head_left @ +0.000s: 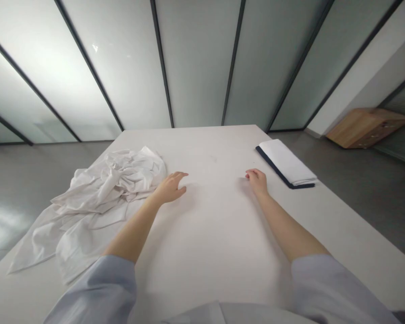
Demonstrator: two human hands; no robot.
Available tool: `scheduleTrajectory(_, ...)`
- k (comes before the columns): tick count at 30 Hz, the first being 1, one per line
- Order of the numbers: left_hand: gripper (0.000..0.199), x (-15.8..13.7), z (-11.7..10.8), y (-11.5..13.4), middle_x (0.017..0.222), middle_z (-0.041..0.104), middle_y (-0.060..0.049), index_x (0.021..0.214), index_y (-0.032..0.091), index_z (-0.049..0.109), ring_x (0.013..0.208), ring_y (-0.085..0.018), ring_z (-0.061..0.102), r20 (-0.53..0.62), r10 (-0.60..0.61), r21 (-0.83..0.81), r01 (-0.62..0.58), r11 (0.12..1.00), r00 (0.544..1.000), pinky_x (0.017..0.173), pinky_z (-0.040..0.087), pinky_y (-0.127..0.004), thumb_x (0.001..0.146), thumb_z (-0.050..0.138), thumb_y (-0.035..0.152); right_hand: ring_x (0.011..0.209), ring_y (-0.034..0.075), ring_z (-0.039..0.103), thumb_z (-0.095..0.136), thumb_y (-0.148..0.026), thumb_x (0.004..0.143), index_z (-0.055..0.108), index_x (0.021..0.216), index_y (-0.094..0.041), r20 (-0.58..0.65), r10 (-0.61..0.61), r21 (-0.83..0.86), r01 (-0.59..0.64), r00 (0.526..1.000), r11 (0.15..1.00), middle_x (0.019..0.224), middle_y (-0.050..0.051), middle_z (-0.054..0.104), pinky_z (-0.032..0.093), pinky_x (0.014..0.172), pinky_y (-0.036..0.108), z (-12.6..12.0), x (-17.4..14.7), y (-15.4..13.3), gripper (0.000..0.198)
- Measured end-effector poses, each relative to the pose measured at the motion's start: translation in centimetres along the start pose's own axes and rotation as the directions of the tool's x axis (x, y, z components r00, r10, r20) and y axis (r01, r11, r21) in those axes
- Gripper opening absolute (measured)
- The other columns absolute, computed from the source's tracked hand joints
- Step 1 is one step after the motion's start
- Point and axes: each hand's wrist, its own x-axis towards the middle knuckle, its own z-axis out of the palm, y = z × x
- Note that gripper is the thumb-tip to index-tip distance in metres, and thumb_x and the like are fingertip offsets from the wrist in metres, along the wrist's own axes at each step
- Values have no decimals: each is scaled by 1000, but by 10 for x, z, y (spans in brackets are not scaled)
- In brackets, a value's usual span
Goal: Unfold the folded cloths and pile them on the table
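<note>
My left hand hovers above the white table, its thumb and fingers apart and nothing between them. Just left of it lies a crumpled heap of white cloth, spread in loose folds towards the table's left edge. My right hand is over the table to the right, fingers curled in with the thumb close to them; no object shows in it. Beyond that hand, near the right edge, a flat folded white cloth rests on a dark, thin folded piece whose dark border shows.
Frosted glass panels with dark frames rise behind the table's far edge. A wooden cabinet stands on the grey floor at the right. Some of the crumpled cloth reaches the table's left edge.
</note>
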Motion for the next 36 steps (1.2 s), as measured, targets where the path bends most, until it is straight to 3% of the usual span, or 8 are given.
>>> scheduleTrajectory(3, 52, 27, 40, 9, 139, 53, -10, 132, 18, 53, 128, -24, 48, 106, -79, 35, 76, 996, 991, 108, 38, -36, 81, 53, 27, 82, 24, 63, 45, -38, 71, 64, 78, -21, -85, -3, -68, -3, 996, 998, 78, 7, 68, 49, 79, 35, -13, 18, 2, 27)
scheduleTrajectory(10, 36, 34, 72, 4, 133, 58, -7, 120, 24, 62, 125, -24, 49, -93, -159, 41, 163, 986, 983, 106, 39, -39, 87, 50, 31, 116, 37, 49, 52, -27, 72, 64, 112, -13, -406, -87, -605, -196, 910, 772, 123, 22, 58, 36, 96, 53, -112, 72, 23, 44)
scheduleTrajectory(14, 36, 33, 72, 1, 132, 59, -7, 119, 24, 64, 124, -23, 50, -99, -158, 11, 160, 987, 982, 106, 39, -38, 85, 52, 30, 114, 44, 47, 68, -34, 65, 67, 105, -9, -379, 184, -716, -413, 907, 562, 115, 29, 59, 34, 92, 54, -155, 87, 41, 47)
scheduleTrajectory(17, 35, 35, 73, 1, 130, 60, -6, 118, 25, 64, 122, -24, 51, -113, -159, 4, 160, 987, 981, 104, 41, -38, 85, 52, 30, 112, 43, 48, 67, -30, 68, 68, 101, -8, -330, 121, -810, -346, 936, 473, 111, 30, 59, 33, 88, 53, -160, 90, 39, 40)
scheduleTrajectory(23, 35, 35, 73, 0, 131, 60, -6, 117, 22, 64, 122, -24, 52, -105, -159, -14, 159, 987, 982, 105, 40, -38, 85, 51, 30, 101, 33, 54, 52, -19, 75, 67, 103, -9, -190, -216, -891, -77, 958, 447, 104, 21, 62, 35, 88, 48, -125, 86, -12, 32)
scheduleTrajectory(29, 35, 35, 73, -1, 128, 61, -6, 118, 22, 62, 121, -24, 52, -109, -165, -22, 163, 986, 980, 104, 40, -37, 85, 53, 31, 106, 32, 53, 53, -26, 80, 68, 105, -16, 155, -442, -631, 433, 884, 644, 107, 14, 61, 40, 93, 42, -53, 48, -65, 31)
scheduleTrajectory(32, 43, 34, 74, 0, 130, 59, -8, 127, 22, 55, 123, -25, 52, -118, -178, -41, 175, 984, 977, 105, 40, -39, 86, 55, 34, 101, 28, 57, 55, -36, 85, 67, 111, -21, 509, -459, -266, 641, 728, 720, 109, 9, 63, 46, 91, 37, -12, 15, -74, 33)
scheduleTrajectory(36, 54, 35, 77, -1, 137, 53, -12, 135, 21, 48, 128, -26, 49, -187, -167, -78, 155, 985, 968, 106, 40, -41, 85, 58, 38, 114, 28, 55, 55, -42, 88, 64, 119, -22, 587, -555, -99, 733, 590, 673, 119, 10, 62, 43, 100, 43, 35, -22, -62, 38)
